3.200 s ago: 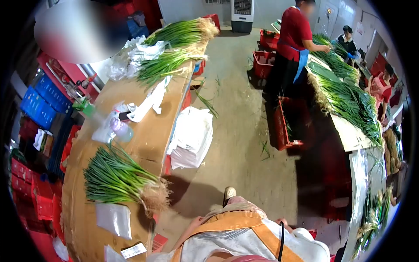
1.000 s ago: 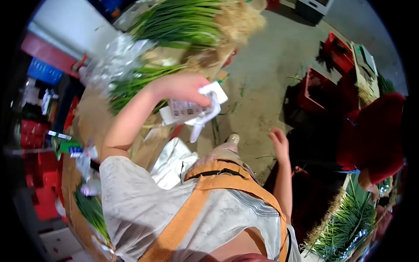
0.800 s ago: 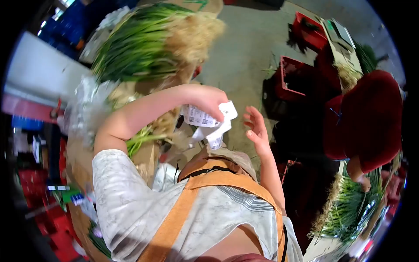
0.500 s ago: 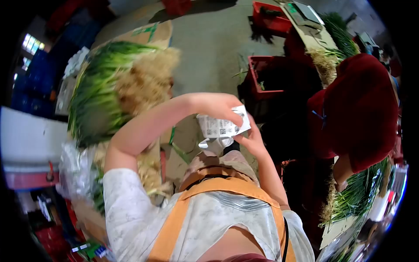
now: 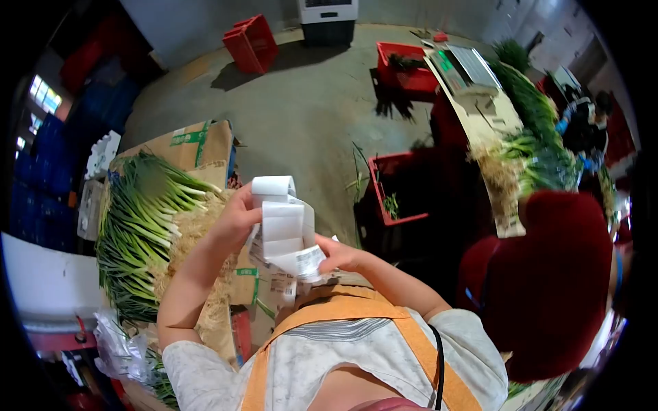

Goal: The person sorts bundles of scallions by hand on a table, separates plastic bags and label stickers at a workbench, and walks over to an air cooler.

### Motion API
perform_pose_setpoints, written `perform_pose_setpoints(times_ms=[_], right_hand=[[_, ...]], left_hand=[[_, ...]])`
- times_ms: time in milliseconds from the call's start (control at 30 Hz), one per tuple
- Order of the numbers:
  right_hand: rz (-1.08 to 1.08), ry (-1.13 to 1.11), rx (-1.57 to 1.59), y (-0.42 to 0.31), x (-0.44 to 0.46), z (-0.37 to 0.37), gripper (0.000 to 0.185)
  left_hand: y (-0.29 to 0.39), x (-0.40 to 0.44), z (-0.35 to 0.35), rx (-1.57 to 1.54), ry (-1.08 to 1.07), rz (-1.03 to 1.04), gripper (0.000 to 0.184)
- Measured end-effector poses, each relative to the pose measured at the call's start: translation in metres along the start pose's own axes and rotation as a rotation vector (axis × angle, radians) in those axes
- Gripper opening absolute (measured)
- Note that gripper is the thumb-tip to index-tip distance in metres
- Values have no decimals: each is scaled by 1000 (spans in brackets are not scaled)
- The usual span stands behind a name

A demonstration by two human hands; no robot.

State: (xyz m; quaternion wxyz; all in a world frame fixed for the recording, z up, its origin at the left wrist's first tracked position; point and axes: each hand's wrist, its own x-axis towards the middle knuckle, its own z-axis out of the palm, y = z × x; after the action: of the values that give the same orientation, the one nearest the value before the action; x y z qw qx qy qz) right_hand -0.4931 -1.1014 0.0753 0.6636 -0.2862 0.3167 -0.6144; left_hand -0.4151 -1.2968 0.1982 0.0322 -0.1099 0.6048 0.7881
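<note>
My left hand (image 5: 236,218) is closed around the side of a roll of white labels (image 5: 273,185), whose strip hangs down in loose folds. Several blank labels face up on the upper fold, while the lower part carries black print. At the right edge of the printed labels (image 5: 306,263), my right hand (image 5: 336,254) pinches the strip between thumb and fingers. Left of my forearm lies a big heap of green onions (image 5: 147,233) with their pale roots turned toward me, on cardboard (image 5: 216,154).
A co-worker in dark red (image 5: 541,288) is at my right. Beyond, a bench (image 5: 473,120) bears more green onions (image 5: 541,151). Red crates (image 5: 375,188) stand on the floor, one tipped crate (image 5: 250,44) farther back. Clear plastic bags (image 5: 120,342) lie at lower left.
Both hands have moved left with the labels, and the strip has spread into longer folds with the roll showing. My view has shifted, bringing more of the far floor into sight.
</note>
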Motion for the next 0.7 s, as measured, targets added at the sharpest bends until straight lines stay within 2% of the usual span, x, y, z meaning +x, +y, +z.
perform_pose_setpoints(times_ms=[67,133,167,267,300,367,400,433,533,567,667,700], right_hand=[[-39,43,-191,-20,22,-12,78],[40,44,-359,-35,50,-39,65],[8,82,-256,-43,63,-49,48],[89,215,-173,-69,110,-98,35],[-1,271,-205,-86,125,-109,30],[-30,307,-295,-116,156,-139,41],[-24,337,-322,-128,171,-158,46],[1,371,-523,-146,185,-172,67],[-276,471,-755,-188,219,-205,91],[-279,427,-734,-190,229,-234,107],[-384,411,-615,-224,259,-255,116],[-219,383,-521,-235,268,-261,111]], left_hand=[[8,23,-23,-52,94,15,38],[15,46,-45,-80,107,33,41],[14,57,-58,-106,107,40,42],[23,96,-99,-61,37,58,40],[26,111,-114,-12,2,61,40],[40,149,-142,92,-88,93,41],[56,170,-153,139,-85,40,41],[77,189,-160,185,-81,-19,41],[111,248,-190,377,-153,-18,39],[111,271,-203,418,-224,32,39],[114,333,-224,495,-348,132,38],[113,355,-231,557,-370,112,40]])
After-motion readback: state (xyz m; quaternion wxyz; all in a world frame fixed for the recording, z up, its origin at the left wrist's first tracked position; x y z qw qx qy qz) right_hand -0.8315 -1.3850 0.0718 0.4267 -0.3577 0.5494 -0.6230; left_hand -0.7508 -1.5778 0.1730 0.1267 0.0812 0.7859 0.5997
